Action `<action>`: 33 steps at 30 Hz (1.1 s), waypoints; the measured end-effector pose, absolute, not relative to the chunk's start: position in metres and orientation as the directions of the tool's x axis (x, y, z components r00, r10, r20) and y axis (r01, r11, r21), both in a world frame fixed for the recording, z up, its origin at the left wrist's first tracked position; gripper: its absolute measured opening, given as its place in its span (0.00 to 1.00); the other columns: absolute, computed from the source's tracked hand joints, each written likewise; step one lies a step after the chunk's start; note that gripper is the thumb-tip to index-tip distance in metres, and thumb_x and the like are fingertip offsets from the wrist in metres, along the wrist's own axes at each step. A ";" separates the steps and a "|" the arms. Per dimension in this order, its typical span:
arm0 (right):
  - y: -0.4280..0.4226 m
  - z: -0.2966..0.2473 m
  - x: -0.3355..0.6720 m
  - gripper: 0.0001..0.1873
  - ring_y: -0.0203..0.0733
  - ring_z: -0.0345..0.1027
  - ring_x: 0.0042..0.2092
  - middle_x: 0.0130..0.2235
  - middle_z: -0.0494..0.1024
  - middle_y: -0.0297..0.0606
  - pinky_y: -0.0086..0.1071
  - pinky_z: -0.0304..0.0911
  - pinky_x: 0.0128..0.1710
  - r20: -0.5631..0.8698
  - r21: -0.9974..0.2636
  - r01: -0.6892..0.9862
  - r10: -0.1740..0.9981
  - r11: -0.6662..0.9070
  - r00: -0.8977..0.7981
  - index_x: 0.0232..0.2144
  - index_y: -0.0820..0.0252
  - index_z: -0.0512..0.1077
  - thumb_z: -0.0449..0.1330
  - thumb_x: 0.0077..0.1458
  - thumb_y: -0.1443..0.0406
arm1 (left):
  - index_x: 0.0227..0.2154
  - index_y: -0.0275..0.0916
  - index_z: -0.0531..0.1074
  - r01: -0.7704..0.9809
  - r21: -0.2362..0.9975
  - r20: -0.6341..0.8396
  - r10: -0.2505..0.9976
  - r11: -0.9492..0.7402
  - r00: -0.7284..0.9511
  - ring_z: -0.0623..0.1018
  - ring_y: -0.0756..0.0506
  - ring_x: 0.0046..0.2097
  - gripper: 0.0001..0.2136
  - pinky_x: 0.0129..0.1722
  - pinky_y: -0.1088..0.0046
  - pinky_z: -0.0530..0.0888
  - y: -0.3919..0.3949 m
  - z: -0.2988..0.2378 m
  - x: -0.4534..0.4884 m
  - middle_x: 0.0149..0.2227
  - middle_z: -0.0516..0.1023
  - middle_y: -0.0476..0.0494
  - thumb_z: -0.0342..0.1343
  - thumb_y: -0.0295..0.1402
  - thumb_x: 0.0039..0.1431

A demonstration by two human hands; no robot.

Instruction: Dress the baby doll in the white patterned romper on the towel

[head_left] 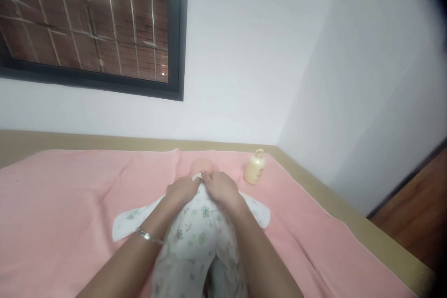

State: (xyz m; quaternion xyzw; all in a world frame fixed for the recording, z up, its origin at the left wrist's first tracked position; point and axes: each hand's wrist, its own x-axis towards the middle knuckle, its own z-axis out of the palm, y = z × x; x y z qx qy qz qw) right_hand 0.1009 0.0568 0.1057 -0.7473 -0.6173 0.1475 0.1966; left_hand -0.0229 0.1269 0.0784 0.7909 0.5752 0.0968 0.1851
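Pinching romper (195, 235) collar, left hand (181, 190), right hand (222, 189), fingers curled

Head camera: forward-down, close over left hand (181, 191), right hand (222, 188); faces wall (237, 56).

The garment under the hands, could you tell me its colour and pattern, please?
The garment is white with small green prints, seen best in the head view.

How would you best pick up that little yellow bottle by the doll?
Grip the bottle around its rounded body, below the pump top, coming from the right or the near side. It stands about upright on the pink towel, with the doll close on its left.
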 end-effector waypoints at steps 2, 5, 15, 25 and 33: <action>0.066 0.094 0.107 0.41 0.54 0.66 0.48 0.45 0.73 0.52 0.43 0.58 0.45 -0.027 -0.457 0.861 0.971 -0.225 0.240 0.43 0.66 0.72 0.29 0.58 0.45 | 0.34 0.37 0.74 0.899 0.268 -0.001 0.933 -0.346 0.360 0.75 0.36 0.40 0.21 0.41 0.58 0.65 0.118 0.080 -0.020 0.38 0.76 0.33 0.37 0.42 0.60; 0.078 0.078 0.118 0.43 0.54 0.65 0.50 0.47 0.72 0.55 0.43 0.57 0.47 -0.099 -0.463 0.844 0.962 -0.270 0.253 0.46 0.70 0.71 0.29 0.58 0.45 | 0.29 0.35 0.74 0.872 0.029 0.053 0.872 -0.488 0.486 0.75 0.37 0.36 0.10 0.38 0.59 0.65 0.103 0.080 -0.015 0.33 0.76 0.33 0.47 0.30 0.52; 0.057 0.103 0.100 0.41 0.51 0.67 0.46 0.45 0.74 0.51 0.41 0.59 0.45 -0.015 -0.492 0.853 0.981 -0.176 0.193 0.43 0.64 0.72 0.30 0.58 0.44 | 0.42 0.36 0.72 0.861 0.418 -0.067 0.935 -0.291 0.349 0.74 0.36 0.42 0.29 0.37 0.62 0.67 0.127 0.077 -0.024 0.43 0.75 0.31 0.31 0.49 0.60; 0.078 0.078 0.116 0.38 0.54 0.66 0.49 0.47 0.72 0.56 0.42 0.58 0.46 -0.102 -0.419 0.873 0.968 -0.250 0.228 0.46 0.70 0.71 0.30 0.61 0.51 | 0.34 0.32 0.74 0.902 -0.022 0.207 0.880 -0.432 0.427 0.73 0.35 0.40 0.13 0.45 0.52 0.59 0.085 0.077 -0.004 0.37 0.74 0.29 0.46 0.30 0.53; 0.060 0.100 0.096 0.40 0.52 0.68 0.45 0.43 0.75 0.51 0.42 0.60 0.43 -0.006 -0.483 0.850 0.972 -0.210 0.237 0.41 0.64 0.73 0.29 0.58 0.46 | 0.40 0.37 0.72 0.853 0.385 0.001 0.924 -0.353 0.382 0.74 0.35 0.42 0.28 0.39 0.58 0.66 0.123 0.075 -0.021 0.42 0.75 0.34 0.30 0.50 0.60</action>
